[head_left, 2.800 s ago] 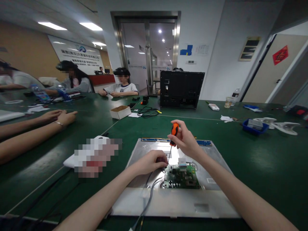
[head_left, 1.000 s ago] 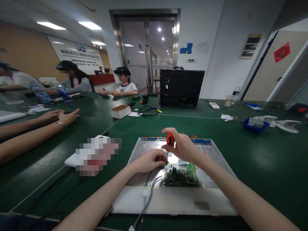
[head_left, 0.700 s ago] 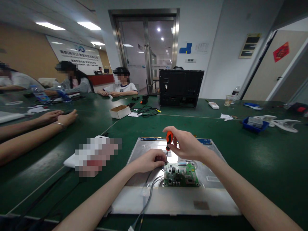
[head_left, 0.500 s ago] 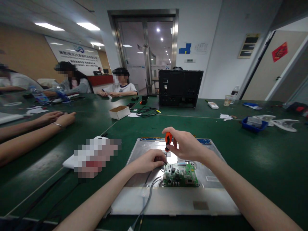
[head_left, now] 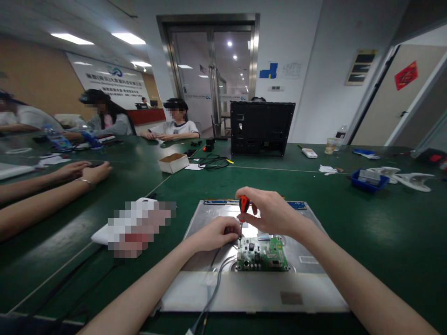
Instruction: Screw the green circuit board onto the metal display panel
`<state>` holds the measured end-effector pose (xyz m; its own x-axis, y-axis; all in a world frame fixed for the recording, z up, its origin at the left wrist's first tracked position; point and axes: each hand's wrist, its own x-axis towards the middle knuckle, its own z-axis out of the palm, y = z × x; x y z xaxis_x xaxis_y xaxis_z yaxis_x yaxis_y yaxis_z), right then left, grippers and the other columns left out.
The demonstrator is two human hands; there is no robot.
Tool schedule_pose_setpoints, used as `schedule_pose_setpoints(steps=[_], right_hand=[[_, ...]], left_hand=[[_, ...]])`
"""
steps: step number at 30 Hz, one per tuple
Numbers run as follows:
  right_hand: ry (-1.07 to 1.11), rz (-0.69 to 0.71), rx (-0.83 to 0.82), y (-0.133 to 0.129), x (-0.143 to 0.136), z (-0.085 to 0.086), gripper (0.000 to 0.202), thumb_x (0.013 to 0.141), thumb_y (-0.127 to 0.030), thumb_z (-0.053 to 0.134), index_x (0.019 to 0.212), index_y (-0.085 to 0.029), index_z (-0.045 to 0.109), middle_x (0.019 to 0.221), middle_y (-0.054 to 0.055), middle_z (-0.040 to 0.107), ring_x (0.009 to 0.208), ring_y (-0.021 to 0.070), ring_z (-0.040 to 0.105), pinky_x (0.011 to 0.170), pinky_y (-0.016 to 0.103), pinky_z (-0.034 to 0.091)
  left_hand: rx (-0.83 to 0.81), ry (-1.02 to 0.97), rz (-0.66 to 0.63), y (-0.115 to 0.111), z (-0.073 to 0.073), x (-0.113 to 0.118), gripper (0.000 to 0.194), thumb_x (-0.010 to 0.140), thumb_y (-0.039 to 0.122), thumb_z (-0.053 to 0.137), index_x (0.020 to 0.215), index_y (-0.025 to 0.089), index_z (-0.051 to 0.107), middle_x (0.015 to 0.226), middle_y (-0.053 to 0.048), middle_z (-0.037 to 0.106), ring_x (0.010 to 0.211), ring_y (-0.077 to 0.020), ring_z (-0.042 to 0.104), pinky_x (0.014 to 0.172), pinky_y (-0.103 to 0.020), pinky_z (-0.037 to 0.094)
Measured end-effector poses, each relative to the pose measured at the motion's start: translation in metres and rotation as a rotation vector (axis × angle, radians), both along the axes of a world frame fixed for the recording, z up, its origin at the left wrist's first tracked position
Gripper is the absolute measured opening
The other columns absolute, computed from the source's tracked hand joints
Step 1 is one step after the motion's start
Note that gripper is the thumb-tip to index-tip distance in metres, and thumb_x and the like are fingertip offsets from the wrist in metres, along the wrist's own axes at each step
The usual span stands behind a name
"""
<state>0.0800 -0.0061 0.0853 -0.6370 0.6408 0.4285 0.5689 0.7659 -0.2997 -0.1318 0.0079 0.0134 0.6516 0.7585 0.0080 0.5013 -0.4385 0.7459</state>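
Observation:
My right hand (head_left: pixel 270 211) is closed on an orange and black screwdriver (head_left: pixel 244 205), held upright with its tip at the upper left corner of a green circuit board (head_left: pixel 261 254). The board lies on a silvery metal panel (head_left: pixel 314 279) in front of me. Beside the screwdriver's shaft, my left hand (head_left: pixel 218 232) rests on the panel with fingers curled together near the tip; what they hold, if anything, is hidden. Grey cables (head_left: pixel 219 279) run from the board's left side toward the near edge.
A black monitor housing (head_left: pixel 261 128) stands across the green table (head_left: pixel 195 186). An open white box (head_left: pixel 173 163) and black cables lie behind the panel, a blue tray (head_left: pixel 368 180) at right. At left are a white object (head_left: pixel 101 236) and another person's hands (head_left: pixel 94 173).
My right hand's fingers have shifted slightly around the screwdriver handle, and the handle sits a little lower. My left hand stays in place.

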Motion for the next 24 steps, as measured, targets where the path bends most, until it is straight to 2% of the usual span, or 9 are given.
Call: schedule_pose_setpoints(steps=[12, 15, 17, 19, 20, 22, 24], right_hand=[[0.098, 0.035, 0.001, -0.001, -0.002, -0.001, 0.021, 0.083, -0.013, 0.056, 0.101, -0.022, 0.050, 0.081, -0.001, 0.061, 0.068, 0.0131, 0.054, 0.060, 0.025, 0.035], [0.242, 0.094, 0.013, -0.009, -0.001, 0.010, 0.020, 0.076, -0.010, 0.051, 0.092, -0.022, 0.048, 0.076, -0.002, 0.055, 0.062, 0.0117, 0.050, 0.057, 0.024, 0.036], [0.357, 0.149, -0.014, -0.025, 0.001, 0.026, 0.015, 0.075, -0.013, 0.053, 0.083, -0.024, 0.047, 0.071, -0.004, 0.052, 0.057, 0.0110, 0.046, 0.054, 0.024, 0.036], [0.394, 0.234, -0.111, -0.049, 0.006, 0.043, 0.015, 0.082, -0.018, 0.056, 0.075, -0.025, 0.045, 0.061, -0.006, 0.047, 0.050, 0.0099, 0.041, 0.050, 0.024, 0.035], [0.380, 0.301, -0.167, -0.063, 0.010, 0.049, 0.022, 0.087, -0.024, 0.059, 0.070, -0.025, 0.044, 0.057, -0.007, 0.043, 0.048, 0.0095, 0.039, 0.049, 0.024, 0.035], [0.291, 0.449, -0.246, -0.091, 0.022, 0.053, 0.033, 0.090, -0.033, 0.063, 0.064, -0.024, 0.044, 0.050, -0.007, 0.040, 0.045, 0.0093, 0.040, 0.049, 0.024, 0.036], [0.133, 0.472, -0.221, -0.114, 0.039, 0.043, 0.031, 0.092, -0.035, 0.063, 0.064, -0.027, 0.054, 0.046, -0.006, 0.041, 0.043, 0.0116, 0.043, 0.046, 0.026, 0.035]], left_hand=[[-0.041, -0.030, -0.010, 0.001, -0.002, -0.001, 0.005, 0.080, 0.015, 0.060, 0.083, 0.017, 0.064, 0.073, 0.001, 0.060, 0.067, -0.0143, 0.053, 0.062, -0.024, 0.042], [-0.070, -0.058, -0.023, 0.002, -0.004, -0.001, 0.006, 0.081, 0.018, 0.062, 0.086, 0.016, 0.066, 0.074, 0.001, 0.062, 0.068, -0.0148, 0.055, 0.063, -0.024, 0.043], [-0.068, -0.066, -0.020, 0.002, -0.006, -0.001, 0.008, 0.081, 0.019, 0.064, 0.087, 0.015, 0.067, 0.075, 0.001, 0.064, 0.070, -0.0160, 0.056, 0.065, -0.025, 0.044], [-0.056, -0.064, -0.014, 0.002, -0.008, -0.002, 0.008, 0.082, 0.018, 0.063, 0.087, 0.015, 0.068, 0.078, 0.000, 0.066, 0.075, -0.0175, 0.058, 0.068, -0.026, 0.045], [-0.051, -0.062, -0.009, 0.002, -0.008, -0.002, 0.008, 0.082, 0.017, 0.063, 0.086, 0.015, 0.069, 0.079, 0.000, 0.066, 0.076, -0.0178, 0.058, 0.069, -0.026, 0.045], [-0.046, -0.057, 0.001, 0.002, -0.008, -0.002, 0.008, 0.081, 0.016, 0.062, 0.085, 0.015, 0.069, 0.077, 0.000, 0.065, 0.074, -0.0172, 0.057, 0.069, -0.026, 0.044], [-0.037, -0.050, 0.006, 0.003, -0.008, -0.002, 0.006, 0.081, 0.017, 0.064, 0.083, 0.016, 0.069, 0.073, 0.001, 0.063, 0.070, -0.0158, 0.055, 0.067, -0.025, 0.043]])
